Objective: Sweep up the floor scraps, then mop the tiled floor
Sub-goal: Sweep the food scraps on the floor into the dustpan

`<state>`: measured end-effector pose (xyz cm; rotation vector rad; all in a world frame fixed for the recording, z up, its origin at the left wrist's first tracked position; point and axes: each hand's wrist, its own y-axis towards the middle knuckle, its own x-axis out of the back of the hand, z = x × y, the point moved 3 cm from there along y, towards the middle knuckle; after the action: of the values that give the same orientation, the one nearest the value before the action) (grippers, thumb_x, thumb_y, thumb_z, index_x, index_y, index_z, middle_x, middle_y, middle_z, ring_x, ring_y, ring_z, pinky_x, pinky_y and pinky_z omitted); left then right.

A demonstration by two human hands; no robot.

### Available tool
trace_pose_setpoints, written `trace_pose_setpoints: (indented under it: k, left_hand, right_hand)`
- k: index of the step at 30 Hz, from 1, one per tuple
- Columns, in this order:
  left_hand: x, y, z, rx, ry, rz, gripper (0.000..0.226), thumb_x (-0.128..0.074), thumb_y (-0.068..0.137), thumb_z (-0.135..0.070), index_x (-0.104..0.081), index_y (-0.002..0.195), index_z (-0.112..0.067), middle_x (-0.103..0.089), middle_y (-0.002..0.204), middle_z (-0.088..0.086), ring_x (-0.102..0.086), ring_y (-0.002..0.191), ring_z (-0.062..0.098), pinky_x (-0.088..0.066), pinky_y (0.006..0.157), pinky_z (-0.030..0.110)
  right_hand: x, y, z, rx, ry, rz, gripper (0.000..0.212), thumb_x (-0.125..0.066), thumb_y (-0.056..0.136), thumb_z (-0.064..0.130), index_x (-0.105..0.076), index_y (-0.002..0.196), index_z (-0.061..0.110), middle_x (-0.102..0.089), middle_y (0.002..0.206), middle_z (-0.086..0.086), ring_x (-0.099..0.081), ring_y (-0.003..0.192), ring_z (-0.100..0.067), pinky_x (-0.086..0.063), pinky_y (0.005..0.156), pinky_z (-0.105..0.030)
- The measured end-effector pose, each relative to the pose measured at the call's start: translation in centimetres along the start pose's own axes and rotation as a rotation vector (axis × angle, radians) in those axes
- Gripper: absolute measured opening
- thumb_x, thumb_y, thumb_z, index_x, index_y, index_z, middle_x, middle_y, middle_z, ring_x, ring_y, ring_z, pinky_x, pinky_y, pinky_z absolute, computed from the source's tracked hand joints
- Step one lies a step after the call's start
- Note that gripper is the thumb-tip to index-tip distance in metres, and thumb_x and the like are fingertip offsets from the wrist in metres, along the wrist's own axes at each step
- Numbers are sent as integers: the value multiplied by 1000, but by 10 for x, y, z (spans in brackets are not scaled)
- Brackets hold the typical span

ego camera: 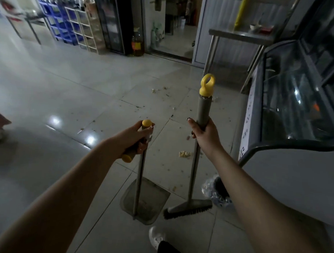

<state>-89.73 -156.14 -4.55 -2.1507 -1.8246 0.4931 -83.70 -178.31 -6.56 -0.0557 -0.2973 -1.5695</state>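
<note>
Head view, looking down over a dim tiled floor [68, 96] past two bare arms. The left hand [137, 138] has its fingers wrapped around the yellow-capped grip of a long-handled dustpan [144, 199]. The dustpan's grey tray rests on the floor just ahead of a white shoe [155, 237]. The right hand [203, 135] has its fingers clamped on the grey pole of a broom [188, 208], below a yellow hanging loop at the top. The broom's bristle head sits on the floor just right of the dustpan tray, at a slant. Pale scraps [184, 154] lie scattered over the tiles between and beyond the two handles, with a small heap near the broom pole. A bin [212, 191] lined with a plastic bag stands beside the broom head, partly hidden by the right arm. A glass-fronted display case [295, 112] runs along the right side. Farther back stand a steel bench [239, 35], blue shelving [58, 22] and a large bottle [138, 43] of yellow liquid.
</note>
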Motion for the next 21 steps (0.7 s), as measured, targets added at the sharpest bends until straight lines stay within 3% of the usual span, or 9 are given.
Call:
trace_pose_setpoints:
  k: [3, 5, 10, 15, 21]
  left_hand:
    - [31, 11, 0, -5, -25, -79, 22, -47, 97, -24, -46, 118, -15, -48, 64, 3, -41, 39, 5, -37, 36, 17]
    - [54, 26, -3, -9, -39, -111, 24, -47, 97, -24, -46, 120, -15, -49, 63, 2, -41, 39, 5, -37, 36, 17]
    - [102, 76, -25, 32, -34, -132, 17, -48, 96, -23, -49, 112, -16, -52, 56, -2, -40, 38, 5, -38, 36, 17]
    - [151, 127, -53, 83, 6, -143, 13, -50, 96, -24, -49, 107, -17, -53, 52, -2, -39, 39, 6, -37, 36, 17]
    - [207, 168, -76, 66, 42, -188, 12, -50, 96, -23, -49, 106, -18, -51, 65, 4, -40, 39, 7, -38, 38, 18]
  right_hand:
    - [-25, 23, -7, -9, -23, 18, 24, -70, 82, 37, -47, 79, 29, -53, 58, 11, -52, 43, 4, -49, 53, -23]
    - [-43, 46, -15, -8, -10, 26, 26, -70, 81, 40, -47, 78, 29, -53, 55, 11, -52, 43, 4, -46, 49, -16]
    - [-82, 105, -31, -17, -16, 53, 39, -62, 68, 66, -47, 81, 33, -58, 55, 19, -51, 45, 4, -44, 48, -10]
    - [-114, 172, -38, -31, -30, 42, 27, -67, 80, 50, -45, 81, 33, -53, 54, 13, -50, 43, 4, -44, 49, -13]
    - [-163, 231, -32, -48, -50, 47, 25, -65, 84, 43, -43, 84, 31, -54, 65, 7, -52, 50, -3, -42, 46, -8]
